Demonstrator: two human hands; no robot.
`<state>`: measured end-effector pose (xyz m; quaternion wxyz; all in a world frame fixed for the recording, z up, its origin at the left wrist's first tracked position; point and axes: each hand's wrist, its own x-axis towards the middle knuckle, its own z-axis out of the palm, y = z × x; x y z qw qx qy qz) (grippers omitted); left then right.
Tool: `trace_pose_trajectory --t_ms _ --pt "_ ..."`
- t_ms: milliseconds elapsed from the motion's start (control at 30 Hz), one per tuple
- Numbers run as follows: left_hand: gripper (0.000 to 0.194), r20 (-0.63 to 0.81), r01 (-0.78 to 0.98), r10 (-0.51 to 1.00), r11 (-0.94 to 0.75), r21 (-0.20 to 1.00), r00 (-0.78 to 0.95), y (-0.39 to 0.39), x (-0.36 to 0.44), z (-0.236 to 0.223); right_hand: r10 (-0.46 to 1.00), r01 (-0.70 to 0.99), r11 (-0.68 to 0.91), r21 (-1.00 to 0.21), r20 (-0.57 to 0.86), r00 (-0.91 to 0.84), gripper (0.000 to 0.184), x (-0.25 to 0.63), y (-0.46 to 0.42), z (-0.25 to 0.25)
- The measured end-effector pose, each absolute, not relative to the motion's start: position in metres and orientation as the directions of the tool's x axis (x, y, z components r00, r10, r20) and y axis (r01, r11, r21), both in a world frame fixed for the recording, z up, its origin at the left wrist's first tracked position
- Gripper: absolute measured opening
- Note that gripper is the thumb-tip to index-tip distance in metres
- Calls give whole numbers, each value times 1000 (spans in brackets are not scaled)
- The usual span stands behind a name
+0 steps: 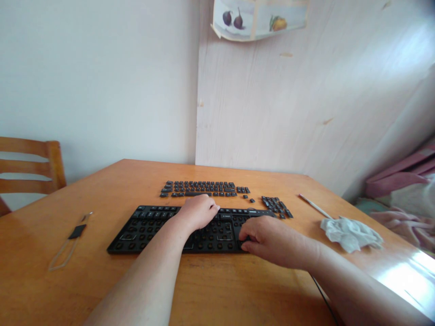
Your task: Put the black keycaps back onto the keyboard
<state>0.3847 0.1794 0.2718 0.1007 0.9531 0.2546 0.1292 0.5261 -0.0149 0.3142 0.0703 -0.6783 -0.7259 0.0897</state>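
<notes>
I am judging that my right hand [261,233] is working at the right part of the keyboard [151,230], which is lying on the table [210,290], before the loose keycaps [200,187]; next is probably needing a small, straight press or pull. Its thumb and fingers are resting nearly together, content unclear. My left hand [199,212], palm down, is bending over the far rows, its grip hiding from me.

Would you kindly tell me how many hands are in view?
2: the left hand at the keyboard's far edge, near its middle; the right hand at its right side.
</notes>
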Motion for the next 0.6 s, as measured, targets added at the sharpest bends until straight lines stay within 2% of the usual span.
trace_pose_trajectory --t_ms 233,600 --pt "43 196 456 513 -847 274 836 180 385 271 999 981 31 -193 -31 -38 13 522 -15 313" --pt "44 215 453 498 -862 225 840 180 386 269 999 987 20 -158 -40 -26 14 518 -16 317"
